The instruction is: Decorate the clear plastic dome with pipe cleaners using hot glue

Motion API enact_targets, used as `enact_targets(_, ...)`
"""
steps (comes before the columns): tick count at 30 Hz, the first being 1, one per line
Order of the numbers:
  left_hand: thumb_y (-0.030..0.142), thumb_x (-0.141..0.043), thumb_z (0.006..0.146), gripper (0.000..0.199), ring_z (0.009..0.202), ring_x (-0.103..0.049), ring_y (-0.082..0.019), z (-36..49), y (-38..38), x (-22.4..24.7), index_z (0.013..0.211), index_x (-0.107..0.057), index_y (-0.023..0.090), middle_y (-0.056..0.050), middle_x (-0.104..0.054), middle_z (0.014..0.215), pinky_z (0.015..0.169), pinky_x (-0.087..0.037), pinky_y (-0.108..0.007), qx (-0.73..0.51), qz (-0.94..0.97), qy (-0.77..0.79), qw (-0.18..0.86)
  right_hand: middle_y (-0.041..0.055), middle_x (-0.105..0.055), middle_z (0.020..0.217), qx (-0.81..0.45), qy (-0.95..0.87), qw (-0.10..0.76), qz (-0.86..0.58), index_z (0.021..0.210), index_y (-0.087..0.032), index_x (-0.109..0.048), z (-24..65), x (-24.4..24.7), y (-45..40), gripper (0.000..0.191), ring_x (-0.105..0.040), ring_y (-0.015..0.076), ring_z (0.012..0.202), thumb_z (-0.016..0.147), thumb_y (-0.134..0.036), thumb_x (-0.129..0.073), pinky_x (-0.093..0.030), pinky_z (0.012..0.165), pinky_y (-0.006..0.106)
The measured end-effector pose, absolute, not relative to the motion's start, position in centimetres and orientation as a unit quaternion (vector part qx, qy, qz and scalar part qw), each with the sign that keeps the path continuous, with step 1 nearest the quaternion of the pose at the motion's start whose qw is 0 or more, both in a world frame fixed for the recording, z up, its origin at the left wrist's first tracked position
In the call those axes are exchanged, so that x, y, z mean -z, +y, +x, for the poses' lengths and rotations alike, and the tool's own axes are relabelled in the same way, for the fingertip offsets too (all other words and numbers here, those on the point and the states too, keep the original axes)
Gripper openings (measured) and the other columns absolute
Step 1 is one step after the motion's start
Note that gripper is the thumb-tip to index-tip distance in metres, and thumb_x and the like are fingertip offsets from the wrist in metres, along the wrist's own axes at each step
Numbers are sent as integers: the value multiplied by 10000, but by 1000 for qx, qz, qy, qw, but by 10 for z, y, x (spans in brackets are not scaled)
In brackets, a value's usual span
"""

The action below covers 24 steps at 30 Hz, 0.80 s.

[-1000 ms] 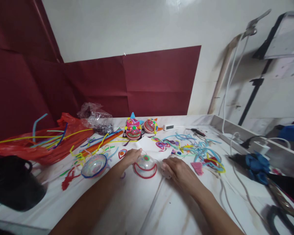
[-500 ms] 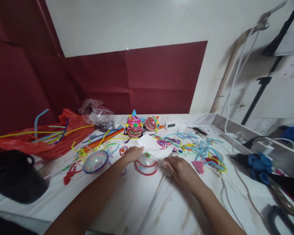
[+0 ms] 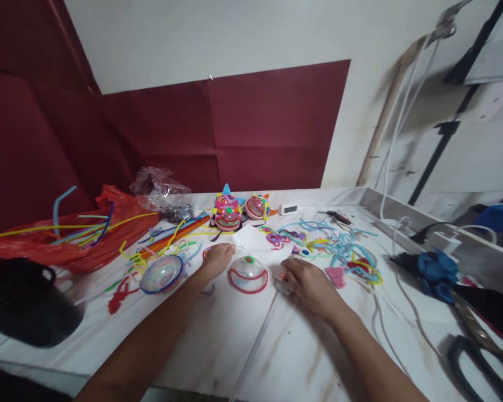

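Note:
A clear plastic dome (image 3: pixel 247 269) with a red curved trim and a green spot on top sits on the table in front of me. My left hand (image 3: pixel 218 260) is just left of it, fingers drawn together; whatever they pinch is too small to make out. To the dome's right, my right hand (image 3: pixel 304 276) has its fingers bent over a small white device (image 3: pixel 283 286) with a lit red spot, partly hidden by the hand. From that device a long pale stick or cord (image 3: pixel 257 340) runs toward the front edge. Another clear dome (image 3: pixel 162 273), edged in blue, lies left of my left forearm.
Two decorated animal-face ornaments (image 3: pixel 227 216) stand at the back beside a small white digital display (image 3: pixel 288 209). Fuzzy craft stems (image 3: pixel 339 240) lie heaped at the right, others on a red bag (image 3: pixel 67 251). A black container (image 3: pixel 29 312) and scissors (image 3: pixel 475 357) flank the table.
My left hand has drawn slightly away from the dome's top. My right fingers have shifted on the white device, and its red light now shows. The view has moved slightly.

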State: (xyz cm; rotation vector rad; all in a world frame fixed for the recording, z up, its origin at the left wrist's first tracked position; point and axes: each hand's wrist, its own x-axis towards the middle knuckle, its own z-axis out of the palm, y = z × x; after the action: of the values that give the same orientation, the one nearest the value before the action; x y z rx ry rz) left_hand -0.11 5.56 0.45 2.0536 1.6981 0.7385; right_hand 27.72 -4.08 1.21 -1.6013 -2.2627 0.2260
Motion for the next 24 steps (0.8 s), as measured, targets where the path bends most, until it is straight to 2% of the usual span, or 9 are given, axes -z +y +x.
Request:
enact_targets(5, 265, -461, 956, 302, 832, -714, -255, -8, 32, -5, 775, -702, 244, -67, -798, 811, 861, -539, -358, -293, 727, 598, 168, 126, -838, 1172, -103, -771, 153, -610, 1090, -201, -767, 274, -16, -40, 309, -781, 268, 1058, 1104, -94, -478, -438, 804, 296)
enact_targets(10, 341, -503, 960, 286, 924, -756, -281, -12, 7, -1, 822, -738, 256, -88, -830, 920, 950, -573, -377, -334, 737, 565, 158, 115, -856, 1150, -98, -759, 130, -630, 1050, -207, -798, 271, -20, -40, 335, -802, 278, 1066, 1109, -88, -490, -429, 785, 303)
enact_targets(19, 467, -663, 886, 223, 836, -769, -313, -13, -3, 13, 750, -803, 358, -28, -831, 854, 847, -625, -439, -387, 710, 559, 181, 118, -860, 1079, -91, -755, 144, -633, 989, -209, -812, 271, -16, -39, 319, -806, 300, 996, 1076, -84, -532, -435, 748, 322)
enact_targets(24, 549, -675, 875, 228, 816, -778, -304, -17, -3, 16, 749, -828, 435, 22, -842, 849, 805, -634, -436, -393, 712, 554, 178, 111, -863, 1082, -102, -750, 153, -635, 1001, -203, -800, 268, -17, -40, 310, -811, 278, 997, 1087, -82, -528, -431, 753, 311)
